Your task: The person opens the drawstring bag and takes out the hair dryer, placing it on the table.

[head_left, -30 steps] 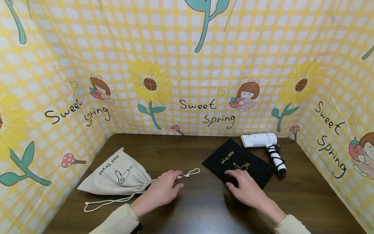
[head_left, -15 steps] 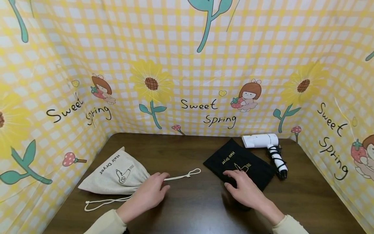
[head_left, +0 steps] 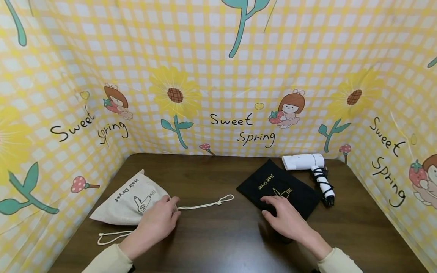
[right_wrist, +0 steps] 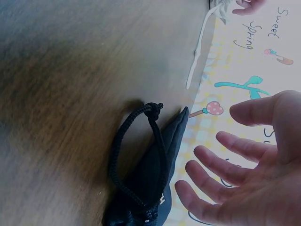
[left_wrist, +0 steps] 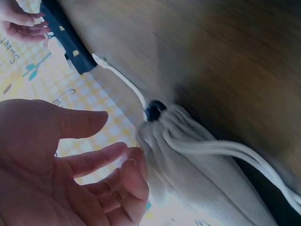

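left hand (head_left: 157, 220) farther left, near bag (head_left: 119, 208); brown table (head_left: 218, 240), checked cloth (head_left: 215, 83) behind

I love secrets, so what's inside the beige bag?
The cloth of the beige bag covers its inside, so I can't tell. Its neck is bunched together. Outside, "Hair Dryer" lettering and a dryer drawing show.
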Action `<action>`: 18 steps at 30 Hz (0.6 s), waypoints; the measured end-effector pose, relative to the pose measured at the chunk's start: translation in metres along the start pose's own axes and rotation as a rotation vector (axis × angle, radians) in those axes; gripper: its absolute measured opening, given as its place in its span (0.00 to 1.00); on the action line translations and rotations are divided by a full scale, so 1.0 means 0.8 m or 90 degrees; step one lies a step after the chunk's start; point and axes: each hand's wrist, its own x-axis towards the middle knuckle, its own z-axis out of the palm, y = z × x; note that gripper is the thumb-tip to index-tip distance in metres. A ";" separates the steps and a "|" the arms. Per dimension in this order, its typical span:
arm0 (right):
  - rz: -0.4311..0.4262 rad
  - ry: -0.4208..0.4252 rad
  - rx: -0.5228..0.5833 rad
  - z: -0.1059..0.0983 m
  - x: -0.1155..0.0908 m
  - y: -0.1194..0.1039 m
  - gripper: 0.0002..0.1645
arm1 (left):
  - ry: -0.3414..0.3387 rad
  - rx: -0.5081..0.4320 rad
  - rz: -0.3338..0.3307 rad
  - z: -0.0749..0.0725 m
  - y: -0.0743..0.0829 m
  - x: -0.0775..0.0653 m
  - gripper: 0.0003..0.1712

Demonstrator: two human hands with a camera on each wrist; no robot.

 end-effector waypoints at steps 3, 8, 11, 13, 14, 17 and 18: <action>-0.002 0.005 -0.004 0.000 0.001 0.000 0.20 | -0.007 0.025 -0.023 -0.004 -0.010 -0.005 0.17; 0.000 0.017 -0.005 0.000 0.000 0.002 0.19 | -0.007 0.050 -0.053 -0.008 -0.021 -0.015 0.15; 0.009 0.020 -0.003 0.001 0.000 0.003 0.19 | 0.008 0.059 -0.054 -0.011 -0.023 -0.021 0.18; 0.016 0.021 -0.003 0.000 -0.001 0.004 0.19 | 0.017 0.067 -0.054 -0.013 -0.023 -0.024 0.18; 0.019 0.023 -0.002 0.000 -0.002 0.004 0.19 | 0.022 0.070 -0.053 -0.013 -0.024 -0.025 0.18; 0.025 0.028 0.002 -0.001 -0.002 0.004 0.19 | 0.030 0.075 -0.052 -0.013 -0.025 -0.027 0.20; 0.026 0.029 0.003 -0.001 -0.002 0.004 0.19 | 0.030 0.074 -0.050 -0.012 -0.026 -0.027 0.20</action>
